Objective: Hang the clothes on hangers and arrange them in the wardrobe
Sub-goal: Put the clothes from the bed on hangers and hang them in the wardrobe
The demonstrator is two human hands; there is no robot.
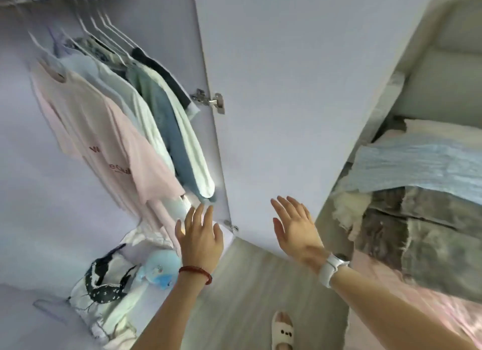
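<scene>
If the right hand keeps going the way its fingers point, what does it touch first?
Most likely the open wardrobe door. The right hand is open, its fingers spread and aimed up at the door's lower part. Depth is unclear, so I cannot tell whether it already touches.

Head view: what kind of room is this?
Most likely a home bedroom. An open wardrobe holds shirts on hangers, with a pink T-shirt in front, and a bed with rumpled bedding stands beside it. Both hands, left hand and right hand, are open and empty.
</scene>
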